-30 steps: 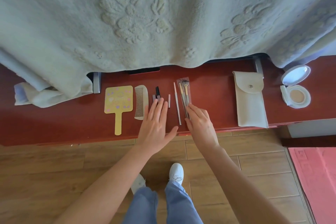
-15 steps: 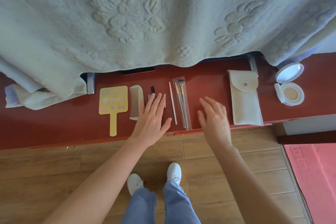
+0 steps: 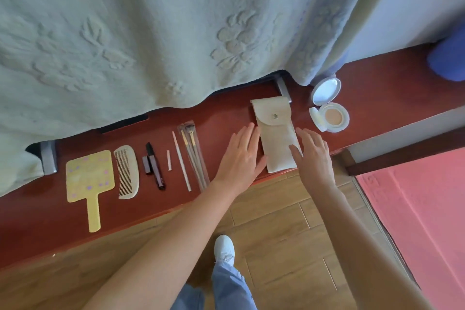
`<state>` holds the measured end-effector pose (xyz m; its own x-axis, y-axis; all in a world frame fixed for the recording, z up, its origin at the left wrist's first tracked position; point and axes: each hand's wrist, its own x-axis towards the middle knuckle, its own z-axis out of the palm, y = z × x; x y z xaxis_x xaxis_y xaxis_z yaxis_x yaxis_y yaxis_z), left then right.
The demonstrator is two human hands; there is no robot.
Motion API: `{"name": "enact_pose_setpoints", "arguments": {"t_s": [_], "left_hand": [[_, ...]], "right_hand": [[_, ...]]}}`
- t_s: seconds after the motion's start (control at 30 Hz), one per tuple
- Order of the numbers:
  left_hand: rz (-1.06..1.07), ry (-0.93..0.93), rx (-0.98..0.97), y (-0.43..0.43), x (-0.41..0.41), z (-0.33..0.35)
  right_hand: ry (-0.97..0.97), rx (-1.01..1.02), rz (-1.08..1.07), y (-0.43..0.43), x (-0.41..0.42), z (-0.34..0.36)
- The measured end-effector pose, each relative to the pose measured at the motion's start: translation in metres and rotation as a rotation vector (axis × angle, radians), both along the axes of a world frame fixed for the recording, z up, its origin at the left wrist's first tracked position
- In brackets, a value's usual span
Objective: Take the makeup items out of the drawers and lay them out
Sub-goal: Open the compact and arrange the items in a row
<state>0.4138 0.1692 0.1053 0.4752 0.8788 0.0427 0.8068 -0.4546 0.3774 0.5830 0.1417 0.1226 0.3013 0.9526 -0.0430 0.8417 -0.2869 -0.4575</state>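
A row of makeup items lies on the red wooden ledge (image 3: 30, 211): a yellow hand mirror (image 3: 88, 180), a cream comb (image 3: 127, 171), a dark mascara tube (image 3: 155, 166), a thin white pencil (image 3: 181, 161), and bagged brushes (image 3: 194, 156). A cream snap pouch (image 3: 276, 133) lies further right, with an open cushion compact (image 3: 329, 106) beyond it. My left hand (image 3: 241, 156) lies flat with straight fingers at the pouch's left edge. My right hand (image 3: 312, 155) lies flat at its right edge, fingers over the pouch's lower corner.
A pale green embossed blanket (image 3: 176, 27) hangs over the ledge's back. A small white cap (image 3: 169, 160) lies by the pencil. Wooden floor (image 3: 276, 221) lies below, with a pink mat (image 3: 415, 199) at right. My white shoe (image 3: 224, 249) stands near the ledge.
Both hands left the mascara and brushes and moved right to either side of the cream pouch. The view swung to the right with them.
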Motion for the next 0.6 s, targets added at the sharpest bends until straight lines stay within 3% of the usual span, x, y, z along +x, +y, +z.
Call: {"name": "enact_pose_setpoints", "arguments": {"t_s": [0.27, 0.6], "left_hand": [[0.177, -0.325, -0.176, 0.002, 0.034, -0.006], [0.249, -0.23, -0.155, -0.014, -0.008, -0.003]], "right_hand": [[0.278, -0.083, -0.032, 0.008, 0.02, -0.01], [0.325, -0.087, 0.091, 0.007, -0.022, -0.014]]}}
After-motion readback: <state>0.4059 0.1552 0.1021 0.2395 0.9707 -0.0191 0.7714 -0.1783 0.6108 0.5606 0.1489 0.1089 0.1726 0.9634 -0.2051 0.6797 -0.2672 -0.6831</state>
